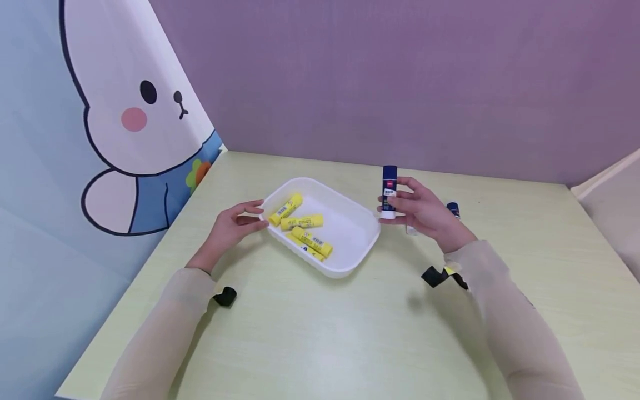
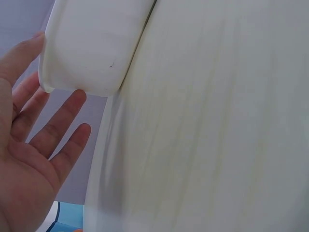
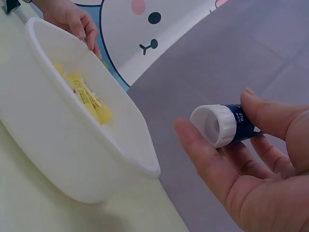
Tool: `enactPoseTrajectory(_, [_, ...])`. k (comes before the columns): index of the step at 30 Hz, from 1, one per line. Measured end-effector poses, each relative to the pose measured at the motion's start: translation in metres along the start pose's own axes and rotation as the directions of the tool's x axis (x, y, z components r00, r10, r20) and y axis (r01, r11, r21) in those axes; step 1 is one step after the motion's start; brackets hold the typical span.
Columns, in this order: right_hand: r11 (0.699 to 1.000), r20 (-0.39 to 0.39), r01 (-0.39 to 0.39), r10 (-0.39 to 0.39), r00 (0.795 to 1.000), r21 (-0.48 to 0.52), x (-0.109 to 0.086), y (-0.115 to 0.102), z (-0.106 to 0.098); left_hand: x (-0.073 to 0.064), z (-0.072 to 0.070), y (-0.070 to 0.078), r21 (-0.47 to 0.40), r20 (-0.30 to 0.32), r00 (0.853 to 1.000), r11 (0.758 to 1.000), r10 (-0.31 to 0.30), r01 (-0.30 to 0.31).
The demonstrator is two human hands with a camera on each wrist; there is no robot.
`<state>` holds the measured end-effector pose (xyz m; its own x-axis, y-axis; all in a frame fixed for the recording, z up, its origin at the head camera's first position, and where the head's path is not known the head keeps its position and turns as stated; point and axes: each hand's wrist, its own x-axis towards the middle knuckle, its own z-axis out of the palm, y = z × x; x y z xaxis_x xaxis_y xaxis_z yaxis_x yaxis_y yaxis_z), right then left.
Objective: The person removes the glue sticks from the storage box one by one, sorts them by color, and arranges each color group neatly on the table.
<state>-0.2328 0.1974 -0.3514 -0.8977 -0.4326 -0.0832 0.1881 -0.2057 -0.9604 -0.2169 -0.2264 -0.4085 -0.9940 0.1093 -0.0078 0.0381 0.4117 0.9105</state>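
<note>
My right hand holds a dark-blue glue stick with a white base between thumb and fingers. It is upright, just beyond the right end of a white plastic basket. The right wrist view shows the hollow underside of its white base. Several yellow glue sticks lie in the basket's left part. My left hand touches the basket's left end with fairly straight, spread fingers. In the left wrist view its fingertips rest against the basket's outside, the thumb at the rim.
Behind my right hand, a dark-blue cap shows on the table. A white piece peeks out below the hand; I cannot tell whether both belong to one stick. A purple wall and a cartoon-printed sheet border the table.
</note>
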Motion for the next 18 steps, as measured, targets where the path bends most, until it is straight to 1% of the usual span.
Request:
enactPoseTrajectory(4, [1.000, -0.024, -0.004, 0.005, 1.000, 0.018, -0.005, -0.001, -0.009, -0.001, 0.000, 0.001, -0.005, -0.002, 1.000, 1.000, -0.009, 0.009])
enactPoseTrajectory(10, [1.000, -0.025, 0.011, -0.010, 1.000, 0.021, -0.016, -0.003, -0.026, 0.000, 0.001, 0.000, -0.002, -0.004, 1.000, 1.000, -0.027, 0.027])
enactPoseTrajectory(16, [0.997, -0.007, 0.045, -0.045, 0.999, 0.066, -0.027, -0.001, -0.045, 0.002, 0.001, -0.001, -0.007, -0.002, 1.000, 1.000, -0.016, 0.016])
enactPoseTrajectory(18, [0.996, -0.012, 0.053, -0.053, 0.999, 0.071, -0.030, -0.001, -0.050, 0.002, 0.001, -0.002, -0.009, -0.004, 1.000, 1.000, -0.012, 0.012])
